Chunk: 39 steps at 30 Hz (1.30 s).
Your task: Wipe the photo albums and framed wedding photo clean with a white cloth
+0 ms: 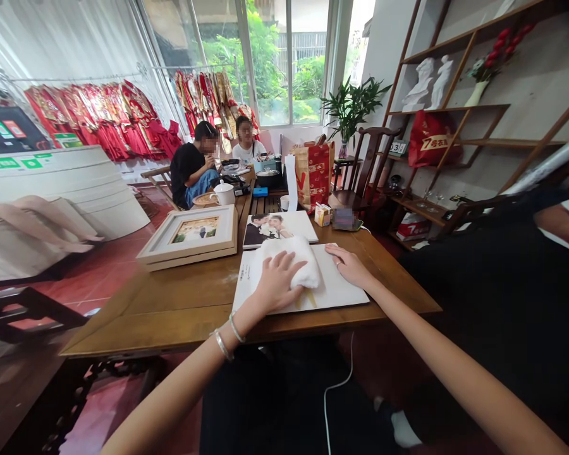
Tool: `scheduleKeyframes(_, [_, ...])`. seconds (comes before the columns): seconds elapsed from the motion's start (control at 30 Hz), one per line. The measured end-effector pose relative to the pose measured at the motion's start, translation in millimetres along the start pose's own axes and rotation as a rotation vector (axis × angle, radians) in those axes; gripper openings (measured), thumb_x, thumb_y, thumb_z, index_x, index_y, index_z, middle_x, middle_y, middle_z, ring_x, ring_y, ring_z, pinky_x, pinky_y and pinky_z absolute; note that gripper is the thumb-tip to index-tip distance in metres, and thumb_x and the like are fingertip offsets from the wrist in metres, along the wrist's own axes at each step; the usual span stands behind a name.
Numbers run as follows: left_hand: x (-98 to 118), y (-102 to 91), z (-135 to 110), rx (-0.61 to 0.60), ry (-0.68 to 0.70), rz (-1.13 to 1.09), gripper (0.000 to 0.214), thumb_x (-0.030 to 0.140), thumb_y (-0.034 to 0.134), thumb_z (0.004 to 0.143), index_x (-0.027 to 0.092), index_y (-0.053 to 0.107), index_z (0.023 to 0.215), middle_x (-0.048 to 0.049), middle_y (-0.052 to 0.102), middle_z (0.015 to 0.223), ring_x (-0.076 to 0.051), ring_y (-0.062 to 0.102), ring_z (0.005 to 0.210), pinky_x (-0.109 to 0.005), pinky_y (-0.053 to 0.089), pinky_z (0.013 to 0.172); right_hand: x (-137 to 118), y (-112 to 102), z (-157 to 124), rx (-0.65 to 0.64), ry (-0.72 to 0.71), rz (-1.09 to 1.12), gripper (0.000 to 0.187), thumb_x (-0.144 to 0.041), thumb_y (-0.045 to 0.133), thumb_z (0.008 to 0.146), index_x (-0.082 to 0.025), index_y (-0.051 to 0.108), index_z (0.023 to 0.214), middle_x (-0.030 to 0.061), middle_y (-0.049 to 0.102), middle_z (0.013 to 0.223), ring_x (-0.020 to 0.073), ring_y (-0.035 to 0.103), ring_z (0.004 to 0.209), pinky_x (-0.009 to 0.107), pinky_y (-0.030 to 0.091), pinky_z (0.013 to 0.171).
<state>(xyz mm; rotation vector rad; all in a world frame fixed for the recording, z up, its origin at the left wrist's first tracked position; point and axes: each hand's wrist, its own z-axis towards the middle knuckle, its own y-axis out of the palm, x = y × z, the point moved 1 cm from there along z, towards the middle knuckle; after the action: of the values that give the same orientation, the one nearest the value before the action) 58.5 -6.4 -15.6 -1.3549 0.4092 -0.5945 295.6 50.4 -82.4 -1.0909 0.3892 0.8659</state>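
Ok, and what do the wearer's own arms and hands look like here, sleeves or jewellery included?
Both arms are bare as far as the frame shows: no sleeves, gloves or watch. The left hand has two thin silvery bangles at the wrist. The right hand and its wrist carry nothing. No rings can be made out on either hand.

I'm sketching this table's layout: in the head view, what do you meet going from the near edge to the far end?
First the white panel, with the left hand on a towel and the right hand flat on it → photo book → white teapot → two seated people.
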Motion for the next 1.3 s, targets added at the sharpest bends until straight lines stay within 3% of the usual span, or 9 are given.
scheduleKeyframes(0.2, [40.0, -5.5, -48.1, -0.037, 0.052, -0.061, 0.066, 0.035, 0.056, 0.075, 0.029, 0.039, 0.138, -0.0111, 0.033, 0.149, -0.035, 0.022, 0.138, -0.059, 0.018, 0.107, 0.8, 1.1, -0.6, 0.009, 0.002, 0.012, 0.042, -0.009, 0.042, 0.080, -0.018, 0.067, 0.112, 0.0084, 0.059, 0.129, 0.0217, 0.049, 0.125, 0.044, 0.030, 0.112])
scheduleKeyframes(0.33, [50.8, -12.4, -60.3, -0.074, 0.081, -0.085, 0.066, 0.036, 0.057, 0.074, 0.030, 0.039, 0.138, -0.0108, 0.033, 0.149, -0.036, 0.023, 0.137, -0.060, 0.021, 0.106, 3.1, 1.4, -0.3, 0.015, -0.003, 0.033, 0.042, -0.009, 0.044, 0.079, -0.021, 0.067, 0.112, 0.0060, 0.060, 0.128, 0.0211, 0.050, 0.124, 0.044, 0.031, 0.112])
scheduleKeyframes(0.47, [44.0, -14.9, -42.1, -0.074, 0.066, -0.062, 0.061, 0.038, 0.056, 0.077, 0.030, 0.042, 0.136, -0.0099, 0.037, 0.147, -0.035, 0.028, 0.135, -0.057, 0.026, 0.104, 3.5, 1.4, -0.1, 0.002, -0.013, 0.024, 0.042, -0.010, 0.044, 0.079, -0.021, 0.067, 0.112, 0.0062, 0.060, 0.128, 0.0209, 0.050, 0.124, 0.044, 0.030, 0.111])
scheduleKeyframes(0.8, [20.3, 0.2, 42.5, -0.065, -0.030, 0.065, 0.051, 0.045, 0.045, 0.086, 0.026, 0.046, 0.133, -0.0110, 0.047, 0.138, -0.034, 0.038, 0.126, -0.056, 0.033, 0.096, 2.9, 1.6, -0.1, 0.003, -0.028, 0.009, 0.044, -0.010, 0.042, 0.080, -0.021, 0.066, 0.115, 0.0060, 0.061, 0.127, 0.0215, 0.051, 0.123, 0.042, 0.033, 0.110])
scheduleKeyframes(0.93, [17.6, 4.4, 57.1, -0.039, -0.018, 0.083, 0.047, 0.044, 0.043, 0.086, 0.025, 0.049, 0.129, -0.0105, 0.051, 0.132, -0.032, 0.040, 0.122, -0.054, 0.033, 0.096, 1.7, 0.6, 0.7, -0.008, -0.028, 0.032, 0.044, -0.011, 0.043, 0.079, -0.023, 0.066, 0.115, 0.0039, 0.062, 0.126, 0.0212, 0.050, 0.124, 0.042, 0.033, 0.110])
scheduleKeyframes(1.07, [28.7, 4.6, 39.1, -0.039, 0.049, 0.077, 0.050, 0.042, 0.046, 0.084, 0.025, 0.049, 0.130, -0.0104, 0.046, 0.137, -0.033, 0.035, 0.127, -0.056, 0.029, 0.100, -3.9, -1.8, 0.9, -0.018, -0.027, 0.049, 0.042, -0.013, 0.043, 0.080, -0.024, 0.066, 0.114, 0.0041, 0.061, 0.126, 0.0220, 0.051, 0.123, 0.042, 0.034, 0.109])
scheduleKeyframes(1.3, [79.2, 0.1, -27.7, -0.053, 0.143, 0.047, 0.063, 0.046, 0.052, 0.078, 0.024, 0.041, 0.136, -0.0157, 0.035, 0.144, -0.040, 0.027, 0.132, -0.063, 0.024, 0.102, -2.0, -3.4, 0.2, -0.023, -0.008, 0.097, 0.039, -0.014, 0.049, 0.078, -0.022, 0.068, 0.111, 0.0068, 0.060, 0.127, 0.0236, 0.051, 0.123, 0.045, 0.034, 0.108])
